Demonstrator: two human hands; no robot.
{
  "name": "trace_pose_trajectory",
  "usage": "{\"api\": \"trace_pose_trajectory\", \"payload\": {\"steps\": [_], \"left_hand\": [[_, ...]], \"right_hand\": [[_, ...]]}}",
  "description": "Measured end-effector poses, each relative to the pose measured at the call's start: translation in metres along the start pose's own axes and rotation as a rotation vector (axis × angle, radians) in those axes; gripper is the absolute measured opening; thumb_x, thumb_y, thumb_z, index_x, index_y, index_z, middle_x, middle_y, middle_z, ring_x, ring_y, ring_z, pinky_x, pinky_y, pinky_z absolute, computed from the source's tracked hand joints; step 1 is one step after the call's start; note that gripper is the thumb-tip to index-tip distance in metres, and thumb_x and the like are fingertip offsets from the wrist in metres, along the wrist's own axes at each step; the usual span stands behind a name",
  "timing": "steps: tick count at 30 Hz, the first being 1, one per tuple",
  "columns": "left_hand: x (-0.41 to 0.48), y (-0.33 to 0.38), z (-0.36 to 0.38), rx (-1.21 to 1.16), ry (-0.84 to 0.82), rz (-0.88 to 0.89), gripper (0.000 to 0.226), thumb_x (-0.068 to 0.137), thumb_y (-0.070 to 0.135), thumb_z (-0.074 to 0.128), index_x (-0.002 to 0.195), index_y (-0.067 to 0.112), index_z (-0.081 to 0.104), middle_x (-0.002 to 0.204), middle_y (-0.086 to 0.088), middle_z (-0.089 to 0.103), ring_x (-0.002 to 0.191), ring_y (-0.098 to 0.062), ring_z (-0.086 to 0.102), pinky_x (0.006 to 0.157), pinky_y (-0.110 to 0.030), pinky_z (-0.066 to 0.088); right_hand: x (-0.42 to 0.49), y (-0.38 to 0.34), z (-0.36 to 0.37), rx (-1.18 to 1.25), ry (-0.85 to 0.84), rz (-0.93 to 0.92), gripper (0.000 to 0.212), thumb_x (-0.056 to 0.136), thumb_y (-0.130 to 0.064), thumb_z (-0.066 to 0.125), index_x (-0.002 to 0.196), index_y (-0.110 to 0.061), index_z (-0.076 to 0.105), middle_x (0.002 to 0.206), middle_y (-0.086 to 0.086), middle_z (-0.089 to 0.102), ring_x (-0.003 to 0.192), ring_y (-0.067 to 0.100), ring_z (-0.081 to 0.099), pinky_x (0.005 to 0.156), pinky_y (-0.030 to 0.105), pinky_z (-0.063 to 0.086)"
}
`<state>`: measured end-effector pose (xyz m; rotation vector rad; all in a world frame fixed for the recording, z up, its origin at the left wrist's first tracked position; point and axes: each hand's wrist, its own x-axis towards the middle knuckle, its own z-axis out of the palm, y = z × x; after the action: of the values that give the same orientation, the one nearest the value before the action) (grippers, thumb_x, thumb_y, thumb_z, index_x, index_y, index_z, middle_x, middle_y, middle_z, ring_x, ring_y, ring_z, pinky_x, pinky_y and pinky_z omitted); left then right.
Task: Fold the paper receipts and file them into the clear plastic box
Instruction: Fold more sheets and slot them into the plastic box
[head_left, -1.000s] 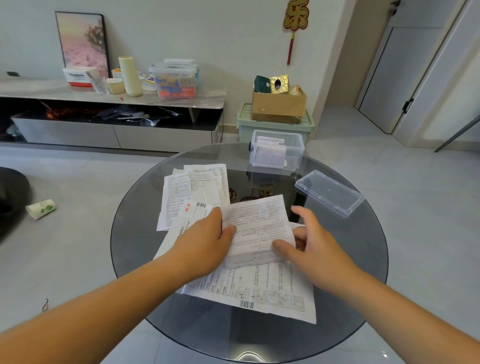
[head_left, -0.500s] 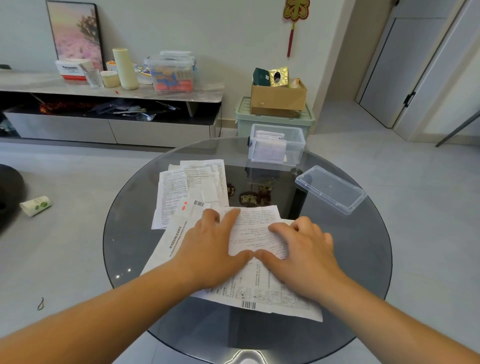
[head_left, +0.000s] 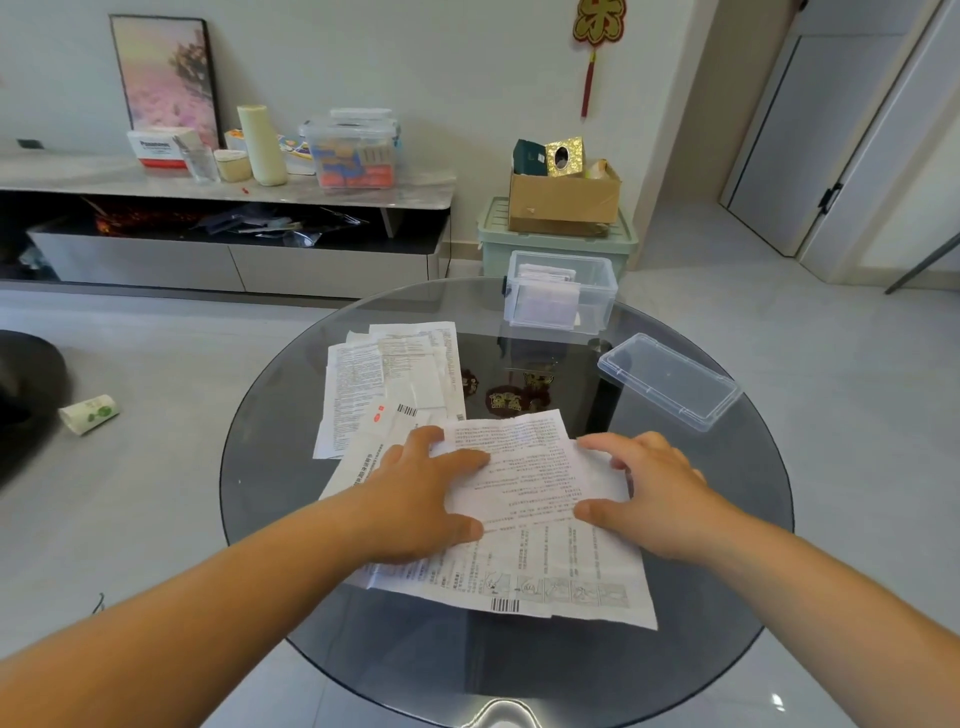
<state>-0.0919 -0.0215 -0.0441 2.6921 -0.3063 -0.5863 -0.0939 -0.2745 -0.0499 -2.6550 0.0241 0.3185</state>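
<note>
A large printed paper receipt (head_left: 530, 483), folded over on itself, lies on the round glass table (head_left: 270, 467) in front of me. My left hand (head_left: 421, 499) lies flat on its left side with the fingers spread. My right hand (head_left: 649, 488) presses on its right edge, fingers slightly bent over the paper. More receipts (head_left: 389, 379) lie in a loose pile behind and left of my left hand. The clear plastic box (head_left: 597, 306) stands open at the table's far edge with folded papers upright inside.
The box's clear lid (head_left: 670, 379) lies on the table's right side. Behind the table stand a green bin (head_left: 493, 244) with a cardboard box on top and a low cabinet with containers. A paper cup (head_left: 88, 413) lies on the floor at left.
The upper half of the receipt came down onto the lower half. Both hands went flat onto it, then slid apart from the middle toward its left and right sides.
</note>
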Motion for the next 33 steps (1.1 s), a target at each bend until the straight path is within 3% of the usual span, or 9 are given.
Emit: {"api": "trace_pose_trajectory", "payload": {"steps": [6, 10, 13, 19, 25, 33], "left_hand": [[-0.006, 0.008, 0.003, 0.153, 0.129, 0.058, 0.069, 0.085, 0.065, 0.063, 0.147, 0.047, 0.038, 0.161, 0.01, -0.001, 0.149, -0.025, 0.006, 0.121, -0.049, 0.017], [-0.007, 0.011, 0.002, 0.194, 0.147, 0.189, 0.071, 0.084, 0.069, 0.06, 0.145, 0.035, 0.046, 0.15, 0.014, 0.026, 0.136, -0.01, 0.028, 0.117, -0.034, 0.027], [-0.006, 0.009, -0.004, 0.225, 0.157, 0.248, 0.07, 0.084, 0.07, 0.059, 0.143, 0.035, 0.047, 0.143, 0.017, 0.039, 0.127, -0.004, 0.037, 0.111, -0.027, 0.034], [-0.003, 0.007, -0.003, 0.29, 0.191, 0.295, 0.061, 0.087, 0.07, 0.054, 0.139, 0.039, 0.048, 0.141, 0.017, 0.042, 0.125, -0.005, 0.04, 0.109, -0.028, 0.039], [0.001, -0.001, -0.003, 0.199, 0.153, 0.319, 0.062, 0.079, 0.073, 0.062, 0.133, 0.045, 0.049, 0.138, 0.022, 0.037, 0.123, -0.002, 0.034, 0.11, -0.026, 0.033], [0.001, 0.0, -0.005, 0.25, 0.164, 0.336, 0.052, 0.086, 0.067, 0.059, 0.132, 0.044, 0.057, 0.138, 0.02, 0.041, 0.123, -0.002, 0.036, 0.11, -0.026, 0.034]], "right_hand": [[-0.006, -0.001, -0.003, -0.039, 0.035, -0.089, 0.054, 0.086, -0.051, 0.069, 0.134, -0.053, 0.043, 0.121, -0.015, 0.036, 0.124, 0.013, 0.035, 0.108, 0.039, 0.031], [-0.015, -0.007, -0.004, 0.009, 0.08, -0.285, 0.054, 0.086, -0.049, 0.071, 0.135, -0.047, 0.047, 0.133, -0.028, 0.033, 0.131, 0.002, 0.024, 0.113, 0.032, 0.026], [-0.015, -0.014, 0.002, 0.019, 0.013, -0.397, 0.058, 0.083, -0.055, 0.071, 0.135, -0.044, 0.049, 0.142, -0.032, 0.033, 0.136, -0.006, 0.022, 0.118, 0.028, 0.023], [-0.009, -0.016, 0.008, -0.068, 0.005, -0.433, 0.063, 0.08, -0.059, 0.072, 0.135, -0.042, 0.049, 0.14, -0.028, 0.043, 0.13, -0.005, 0.033, 0.114, 0.026, 0.029], [-0.011, -0.018, 0.006, -0.101, 0.0, -0.457, 0.059, 0.08, -0.062, 0.071, 0.132, -0.043, 0.052, 0.142, -0.03, 0.043, 0.131, -0.006, 0.032, 0.115, 0.026, 0.028], [-0.011, -0.015, 0.004, -0.316, -0.011, -0.573, 0.051, 0.09, -0.065, 0.051, 0.135, -0.041, 0.057, 0.152, -0.022, 0.04, 0.142, 0.002, 0.031, 0.121, 0.035, 0.023]]}}
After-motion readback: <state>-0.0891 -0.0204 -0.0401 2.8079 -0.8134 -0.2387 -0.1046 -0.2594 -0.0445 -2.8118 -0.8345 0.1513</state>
